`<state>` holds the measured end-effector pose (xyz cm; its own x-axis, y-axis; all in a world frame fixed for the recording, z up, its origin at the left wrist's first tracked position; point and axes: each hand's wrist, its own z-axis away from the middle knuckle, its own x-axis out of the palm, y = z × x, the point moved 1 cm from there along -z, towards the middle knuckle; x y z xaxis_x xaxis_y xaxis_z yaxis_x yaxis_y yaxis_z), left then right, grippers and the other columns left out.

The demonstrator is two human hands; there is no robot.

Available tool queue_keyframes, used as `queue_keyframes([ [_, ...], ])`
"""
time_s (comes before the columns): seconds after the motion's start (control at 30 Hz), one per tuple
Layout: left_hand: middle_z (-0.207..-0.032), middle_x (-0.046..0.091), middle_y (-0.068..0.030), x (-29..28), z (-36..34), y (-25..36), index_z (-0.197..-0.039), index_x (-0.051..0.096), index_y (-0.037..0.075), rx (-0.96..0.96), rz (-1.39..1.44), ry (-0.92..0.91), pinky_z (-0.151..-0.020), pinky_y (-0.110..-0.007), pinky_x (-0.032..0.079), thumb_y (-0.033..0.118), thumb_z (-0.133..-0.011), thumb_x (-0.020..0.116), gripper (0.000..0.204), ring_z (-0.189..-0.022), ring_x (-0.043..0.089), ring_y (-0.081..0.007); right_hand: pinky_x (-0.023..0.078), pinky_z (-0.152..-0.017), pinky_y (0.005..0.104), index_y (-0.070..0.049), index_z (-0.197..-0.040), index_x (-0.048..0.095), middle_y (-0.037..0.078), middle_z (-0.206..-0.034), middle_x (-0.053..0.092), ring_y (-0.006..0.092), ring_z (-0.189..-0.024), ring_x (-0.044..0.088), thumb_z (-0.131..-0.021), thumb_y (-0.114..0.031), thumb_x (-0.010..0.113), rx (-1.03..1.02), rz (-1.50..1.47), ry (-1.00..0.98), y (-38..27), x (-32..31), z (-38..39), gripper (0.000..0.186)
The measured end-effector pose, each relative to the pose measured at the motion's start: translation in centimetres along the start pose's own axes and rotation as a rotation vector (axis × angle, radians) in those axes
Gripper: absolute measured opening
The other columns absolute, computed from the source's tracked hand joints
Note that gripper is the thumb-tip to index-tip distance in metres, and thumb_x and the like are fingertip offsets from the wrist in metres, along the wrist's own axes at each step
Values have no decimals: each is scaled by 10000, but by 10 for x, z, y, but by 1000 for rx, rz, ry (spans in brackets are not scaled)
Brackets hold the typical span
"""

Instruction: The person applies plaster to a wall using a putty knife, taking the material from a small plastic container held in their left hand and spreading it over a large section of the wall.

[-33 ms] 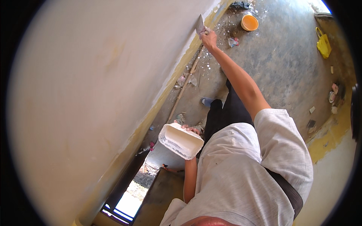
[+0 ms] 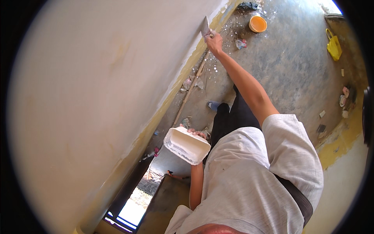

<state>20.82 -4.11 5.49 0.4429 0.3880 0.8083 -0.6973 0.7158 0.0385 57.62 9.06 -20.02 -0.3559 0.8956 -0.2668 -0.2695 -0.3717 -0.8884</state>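
Note:
My right arm reaches out to the wall (image 2: 97, 78), and my right hand (image 2: 214, 42) is closed round a putty knife (image 2: 205, 26). Its thin blade lies at the wall surface, beside the yellow strip along the lower wall. Close to my body, my left hand (image 2: 198, 133) grips a white rectangular tray (image 2: 189, 145) by its far side and underside. The tray is tilted, with whitish paste smeared on its inner walls. Part of my left hand is hidden behind the tray.
An orange bucket (image 2: 258, 24) stands on the speckled floor beyond my right hand. A long pole (image 2: 191, 91) lies along the wall base, near crumpled plastic (image 2: 187, 83). To the right are a yellow bag (image 2: 334, 46) and scattered rubble. A bright doorway (image 2: 136, 202) opens at lower left.
My right hand and the putty knife have shifted slightly left along the wall, a little nearer to me. My left hand and the tray stay almost still.

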Motion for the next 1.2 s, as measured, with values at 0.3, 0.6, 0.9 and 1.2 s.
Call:
queue_keyframes([
  [0.3, -1175, 558, -73, -57, 14, 59, -1490, 394, 377, -136, 104, -59, -1087, -478, 291, 464, -978, 520, 535, -1098, 525, -239, 532, -830, 382, 2, -1109, 682, 171, -1115, 657, 333, -953, 666, -839, -66, 620, -272, -134, 73, -22, 56, 137, 285],
  [0.6, -1157, 549, -56, -141, 40, 147, -1516, 333, 354, 38, 156, -62, -1080, -507, 297, 336, -1033, 424, 492, -1035, 517, -230, 520, -803, 376, -15, -1135, 681, 146, -1037, 648, 315, -897, 656, -814, -80, 651, -470, -28, -10, 1, 146, 241, 330],
  [0.9, -1180, 583, -83, -201, 33, 177, -1522, 315, 352, 302, 311, -110, -1071, -505, 312, 411, -1023, 443, 518, -1058, 541, -244, 529, -818, 381, -6, -1125, 680, 122, -1111, 620, 312, -932, 655, -791, -76, 680, -497, 40, -203, 61, 259, 361, 342],
  [1.2, -1178, 593, -119, -204, 49, 182, -1542, 282, 306, 371, 200, -136, -1061, -509, 342, 447, -1011, 464, 578, -1087, 558, -272, 555, -917, 420, 29, -1245, 596, 182, -1160, 666, 312, -1015, 683, -916, -41, 515, 473, -560, -919, 100, 229, 413, 346],
])
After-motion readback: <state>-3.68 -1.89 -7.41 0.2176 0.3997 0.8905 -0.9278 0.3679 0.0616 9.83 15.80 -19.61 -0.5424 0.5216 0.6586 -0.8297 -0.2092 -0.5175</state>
